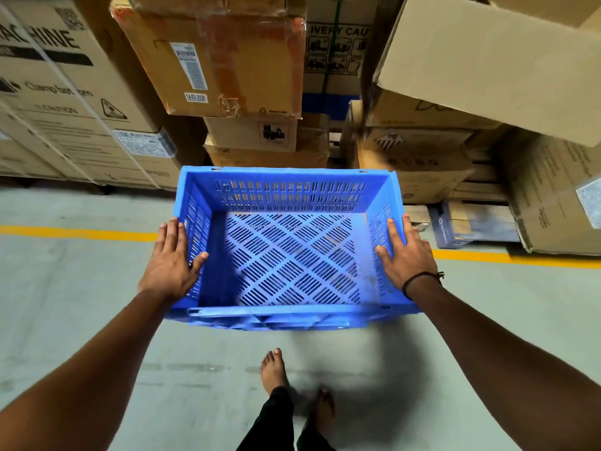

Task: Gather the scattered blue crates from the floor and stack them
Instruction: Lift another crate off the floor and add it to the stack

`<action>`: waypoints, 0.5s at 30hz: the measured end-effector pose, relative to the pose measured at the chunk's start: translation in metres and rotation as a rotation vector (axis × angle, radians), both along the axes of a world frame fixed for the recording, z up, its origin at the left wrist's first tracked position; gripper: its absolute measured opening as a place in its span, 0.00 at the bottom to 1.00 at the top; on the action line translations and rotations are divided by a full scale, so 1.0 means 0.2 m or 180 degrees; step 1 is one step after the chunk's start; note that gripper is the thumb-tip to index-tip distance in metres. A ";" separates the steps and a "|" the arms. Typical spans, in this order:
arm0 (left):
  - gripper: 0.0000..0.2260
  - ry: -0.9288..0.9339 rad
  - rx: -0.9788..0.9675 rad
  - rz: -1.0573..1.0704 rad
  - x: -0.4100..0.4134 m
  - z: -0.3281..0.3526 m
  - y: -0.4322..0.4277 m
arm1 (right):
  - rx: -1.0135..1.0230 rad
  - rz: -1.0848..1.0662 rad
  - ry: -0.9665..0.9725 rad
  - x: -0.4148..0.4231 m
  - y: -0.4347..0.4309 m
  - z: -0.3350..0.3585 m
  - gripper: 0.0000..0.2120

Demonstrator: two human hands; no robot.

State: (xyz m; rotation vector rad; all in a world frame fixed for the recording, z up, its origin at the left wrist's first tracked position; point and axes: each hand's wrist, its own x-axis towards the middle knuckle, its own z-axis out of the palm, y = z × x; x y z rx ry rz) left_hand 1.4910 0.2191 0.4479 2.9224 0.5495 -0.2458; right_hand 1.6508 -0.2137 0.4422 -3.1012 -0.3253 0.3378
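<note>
So there's one blue crate (292,255) in view and it's in the person's grip, one hand on each short side, open top facing up so you see right down to the slotted diamond-pattern bottom. The left hand (170,262) is clamped on the left wall: thumb (200,258) hooked over the rim onto the inside, the other fingers laid along the outside. The right hand (408,255) does the same on the right wall, thumb (383,253) inside, fingers outside, and there's a thin black band (419,278) on that wrist. The crate looks lifted off the grey floor (81,288), since its shadow falls on the concrete under it, just ahead of the person's bare feet (273,369). It sits level, over a yellow line (78,232) painted across the floor. Beyond its far edge are stacked cardboard boxes (221,60), some with shipping labels and caution print, with one big flap hanging in from the upper right.
</note>
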 end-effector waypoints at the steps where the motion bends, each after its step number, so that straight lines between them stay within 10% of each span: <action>1: 0.35 0.0028 0.0044 -0.0032 -0.01 0.00 0.00 | -0.0028 0.0008 0.0011 -0.01 0.00 0.01 0.31; 15: 0.37 -0.0254 -0.0232 -0.0435 -0.24 0.27 -0.50 | 0.0521 -0.0010 0.0008 -0.38 -0.07 0.21 0.29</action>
